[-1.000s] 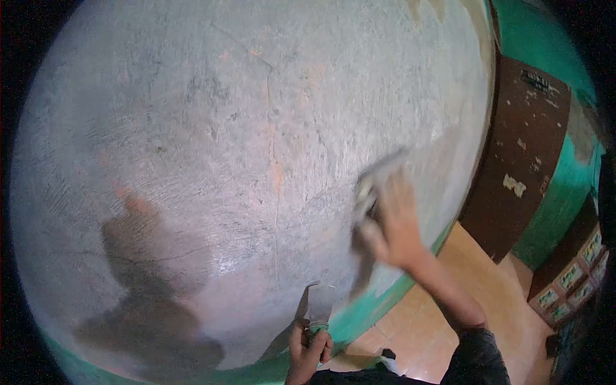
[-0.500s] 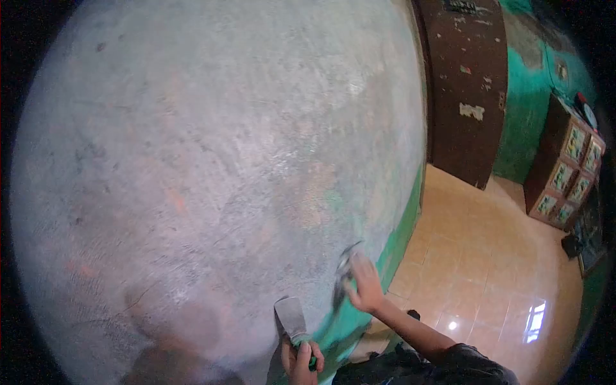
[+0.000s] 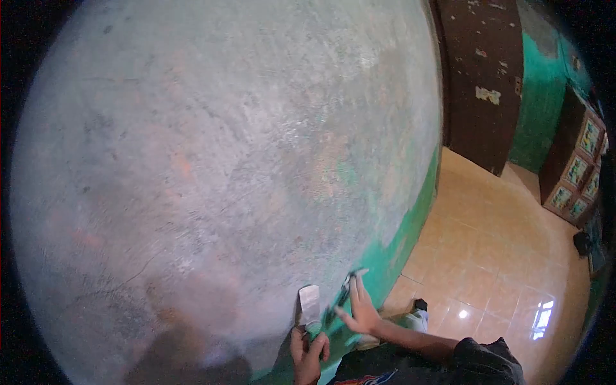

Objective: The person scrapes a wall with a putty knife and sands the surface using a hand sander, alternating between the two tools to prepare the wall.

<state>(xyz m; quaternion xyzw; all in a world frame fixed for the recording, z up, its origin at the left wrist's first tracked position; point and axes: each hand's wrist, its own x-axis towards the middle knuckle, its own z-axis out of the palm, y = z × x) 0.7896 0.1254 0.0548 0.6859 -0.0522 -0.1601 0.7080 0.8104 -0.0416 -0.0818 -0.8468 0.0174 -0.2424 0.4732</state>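
Observation:
My left hand [image 3: 309,353] is closed round the green handle of a putty knife [image 3: 310,304], whose wide metal blade points up along the grey wall [image 3: 212,160]. To its right, my right hand [image 3: 360,309] is at the wall over the green paint. Its fingers press a dark, flat tool [image 3: 345,289] with a thin edge against the surface; much of that tool is hidden by the hand. The green painted strip [image 3: 398,247] runs along the bottom of the wall.
A shiny tan tiled floor [image 3: 475,250] lies to the right of the wall. Farther back stand a brown door [image 3: 481,83] with peeled patches and a brown cabinet [image 3: 571,163] with picture panels. A small black object [image 3: 581,244] is on the floor by the cabinet.
My right hand has moved down the wall with its tool. The putty knife in my left hand now stands slightly farther right and more upright. The view has shifted a little.

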